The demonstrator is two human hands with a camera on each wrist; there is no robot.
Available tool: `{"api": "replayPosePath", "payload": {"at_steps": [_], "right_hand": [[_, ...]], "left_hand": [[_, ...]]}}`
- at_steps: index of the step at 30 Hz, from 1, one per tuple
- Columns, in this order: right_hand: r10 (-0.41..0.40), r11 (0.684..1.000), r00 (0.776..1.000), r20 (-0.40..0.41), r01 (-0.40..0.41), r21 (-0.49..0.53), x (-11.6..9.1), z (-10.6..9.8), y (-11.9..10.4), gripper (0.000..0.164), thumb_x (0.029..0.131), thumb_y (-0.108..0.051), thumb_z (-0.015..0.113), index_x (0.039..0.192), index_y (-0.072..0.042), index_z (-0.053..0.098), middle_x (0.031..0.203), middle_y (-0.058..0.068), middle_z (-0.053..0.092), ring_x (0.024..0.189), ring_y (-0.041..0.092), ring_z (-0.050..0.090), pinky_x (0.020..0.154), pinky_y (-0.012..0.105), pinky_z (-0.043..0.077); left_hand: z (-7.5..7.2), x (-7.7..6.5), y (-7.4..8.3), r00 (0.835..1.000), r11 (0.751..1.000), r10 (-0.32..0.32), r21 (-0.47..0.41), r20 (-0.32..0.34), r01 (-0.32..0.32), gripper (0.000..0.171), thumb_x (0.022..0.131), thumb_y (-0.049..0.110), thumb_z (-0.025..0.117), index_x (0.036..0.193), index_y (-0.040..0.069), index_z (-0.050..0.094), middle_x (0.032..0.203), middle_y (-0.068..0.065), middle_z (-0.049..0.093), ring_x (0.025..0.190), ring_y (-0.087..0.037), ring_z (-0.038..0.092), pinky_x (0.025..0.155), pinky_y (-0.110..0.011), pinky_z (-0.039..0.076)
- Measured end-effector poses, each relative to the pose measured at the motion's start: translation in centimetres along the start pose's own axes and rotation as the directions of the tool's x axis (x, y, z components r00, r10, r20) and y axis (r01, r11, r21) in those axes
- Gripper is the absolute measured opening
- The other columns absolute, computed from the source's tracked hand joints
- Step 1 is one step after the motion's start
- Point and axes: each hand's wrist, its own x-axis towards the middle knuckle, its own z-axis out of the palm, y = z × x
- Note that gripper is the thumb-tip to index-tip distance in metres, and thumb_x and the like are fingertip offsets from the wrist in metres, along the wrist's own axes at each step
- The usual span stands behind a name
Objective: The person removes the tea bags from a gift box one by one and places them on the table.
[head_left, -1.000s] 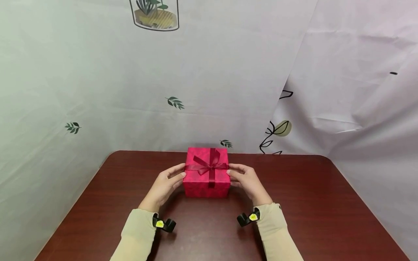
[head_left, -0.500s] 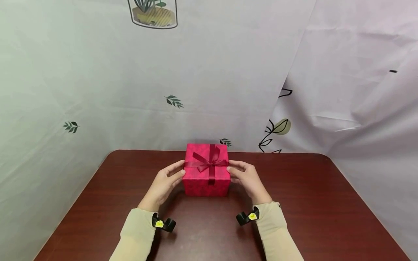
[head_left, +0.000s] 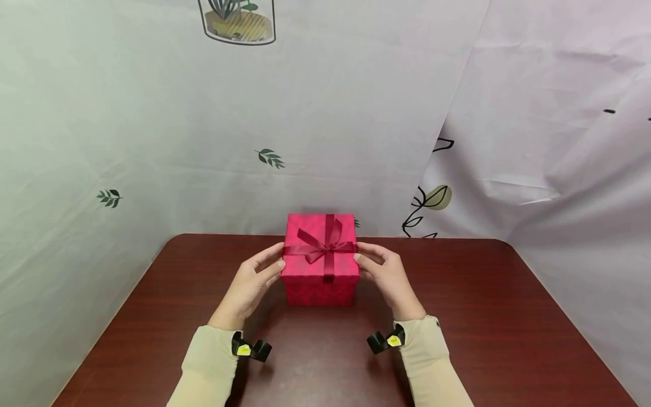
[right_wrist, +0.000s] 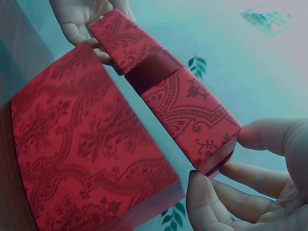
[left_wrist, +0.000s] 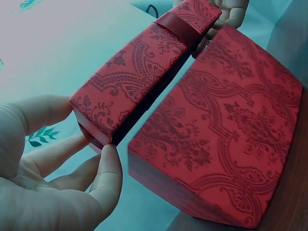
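Note:
A red patterned gift box stands on the table; its lid (head_left: 320,246) carries a dark red ribbon tied in a bow. Both wrist views show the lid raised off the box base (left_wrist: 216,130), with a gap between them. My left hand (head_left: 251,282) pinches the lid's left end between thumb and fingers. At the opposite end, my right hand (head_left: 389,280) pinches the lid the same way. The base (right_wrist: 91,139) rests on the table below. Its inside is hidden by the lid in the head view.
The dark brown wooden table (head_left: 483,316) has rounded far corners. Behind it and at both sides hangs a pale fabric backdrop (head_left: 203,124) printed with leaves. A black wrist camera (head_left: 252,347) sits on the left cuff, another camera (head_left: 385,339) on the right.
Both hands have moved upward, bringing the lid up from the base. The base stays in place on the table. The hold on both ends looks the same.

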Motion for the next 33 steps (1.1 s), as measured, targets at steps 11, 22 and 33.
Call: {"api": "replayPosePath", "payload": {"at_steps": [11, 22, 33], "right_hand": [[-0.051, 0.998, 0.998, 0.045, 0.050, 0.033, -1.0, 0.7, -1.2, 0.043, 0.096, -0.006, 0.068, 0.137, 0.003, 0.060, 0.128, 0.024, 0.066, 0.094, 0.016, 0.073, 0.085, 0.039, 0.061], [-0.098, 0.994, 0.989, 0.111, 0.092, 0.060, -2.3, 3.2, -1.2, 0.050, 0.094, -0.009, 0.072, 0.142, -0.003, 0.058, 0.140, 0.017, 0.060, 0.105, 0.022, 0.070, 0.086, 0.035, 0.060], [-0.137, 0.989, 0.981, 0.138, 0.128, 0.069, -4.0, 6.9, -0.3, 0.055, 0.092, -0.008, 0.073, 0.145, -0.010, 0.057, 0.139, 0.012, 0.061, 0.110, 0.022, 0.067, 0.084, 0.026, 0.058]], "left_hand": [[-0.4, -0.4, 1.3, 0.999, 1.000, -0.002, -0.011, -0.051, 0.002, 0.052, 0.102, 0.008, 0.060, 0.151, -0.001, 0.044, 0.138, -0.008, 0.053, 0.109, -0.012, 0.067, 0.096, -0.027, 0.054], [-2.8, -1.4, 3.3, 0.992, 1.000, -0.023, 0.015, -0.120, 0.025, 0.044, 0.102, 0.020, 0.063, 0.142, 0.006, 0.054, 0.127, 0.002, 0.060, 0.108, -0.013, 0.067, 0.091, -0.026, 0.056], [-5.9, -2.9, 5.0, 0.991, 0.996, -0.022, 0.078, -0.132, 0.032, 0.046, 0.103, 0.024, 0.062, 0.144, 0.005, 0.052, 0.117, 0.009, 0.068, 0.103, -0.010, 0.068, 0.085, -0.027, 0.059]]}}
